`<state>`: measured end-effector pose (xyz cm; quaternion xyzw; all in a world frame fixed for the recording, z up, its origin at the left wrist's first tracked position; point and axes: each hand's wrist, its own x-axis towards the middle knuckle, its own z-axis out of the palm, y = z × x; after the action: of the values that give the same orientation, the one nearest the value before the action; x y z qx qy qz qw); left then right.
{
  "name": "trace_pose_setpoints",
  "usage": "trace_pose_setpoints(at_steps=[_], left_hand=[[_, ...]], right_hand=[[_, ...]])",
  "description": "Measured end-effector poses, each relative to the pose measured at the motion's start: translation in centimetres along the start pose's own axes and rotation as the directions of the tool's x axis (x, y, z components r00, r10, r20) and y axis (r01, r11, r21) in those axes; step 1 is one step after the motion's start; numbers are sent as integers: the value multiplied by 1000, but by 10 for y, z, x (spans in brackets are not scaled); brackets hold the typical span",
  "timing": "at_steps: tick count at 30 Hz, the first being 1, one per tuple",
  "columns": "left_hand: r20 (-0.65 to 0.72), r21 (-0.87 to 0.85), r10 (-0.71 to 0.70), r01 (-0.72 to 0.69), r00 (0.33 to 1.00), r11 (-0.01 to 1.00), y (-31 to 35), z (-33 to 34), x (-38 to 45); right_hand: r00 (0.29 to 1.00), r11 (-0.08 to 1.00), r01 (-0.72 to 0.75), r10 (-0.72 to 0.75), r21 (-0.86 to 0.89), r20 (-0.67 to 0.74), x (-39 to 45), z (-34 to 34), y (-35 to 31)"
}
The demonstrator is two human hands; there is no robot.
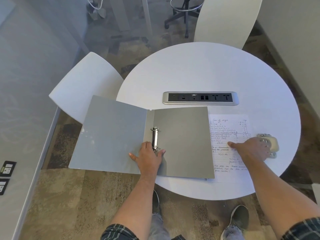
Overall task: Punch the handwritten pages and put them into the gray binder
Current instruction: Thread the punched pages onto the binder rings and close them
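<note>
The gray binder (181,135) lies open on the round white table (199,70), its left cover hanging past the table edge. Its metal ring mechanism (155,138) runs along the spine. My left hand (147,157) rests flat on the spine just below the rings, fingers spread. The handwritten pages (226,125) lie to the right of the binder. My right hand (254,148) lies over the pages and reaches onto the hole punch (271,142) at their right edge; its fingers are blurred over the punch.
A power and data socket strip (200,98) is set into the table behind the binder. Two white chairs stand at the left (83,84) and far side (225,19). My shoes (239,220) are on the carpet below.
</note>
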<state>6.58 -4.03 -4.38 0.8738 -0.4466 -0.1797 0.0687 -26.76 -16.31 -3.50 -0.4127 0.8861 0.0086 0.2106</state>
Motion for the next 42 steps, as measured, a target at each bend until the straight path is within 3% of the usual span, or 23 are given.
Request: trace_pose_setpoints(at_steps=[6,12,18,23,26,29,33,36,39,42], left_hand=[[2,26,-9,9,1000,1000,3,2,0],[55,26,-12,10,998,1000,5,-4,-2],[169,32,-10,5,986,999,5,-6,-3],[214,-9,-9,11,977,1000,4,-6,-7],[224,-28,-13,20,975,999,3,-7,-11],[267,-22,-10,16,964,1000,7,-12,-15],[305,-96,-32,64,952,993,9,-16,-12],[322,-304,-32,135,946,943,4,-20,-5],[280,-477,54,90,959,874,5,-35,-11],[396,-568,79,177,915,804,4,-49,-17]], right_hand=[[996,994,-37,29,99,82,12,2,7],[986,965,163,-149,205,-79,-23,-10,13],[974,884,223,-182,411,-137,-36,-34,27],[952,749,241,-60,617,-299,-35,-84,34],[931,562,295,11,773,-364,-37,-119,31],[957,397,282,-57,873,-283,-47,-132,23],[958,431,255,-232,866,-166,-71,-113,2],[943,451,221,-325,865,-72,-87,-75,-15],[922,501,145,-380,853,67,-102,-31,-27],[906,560,108,-396,822,151,-113,2,-39]])
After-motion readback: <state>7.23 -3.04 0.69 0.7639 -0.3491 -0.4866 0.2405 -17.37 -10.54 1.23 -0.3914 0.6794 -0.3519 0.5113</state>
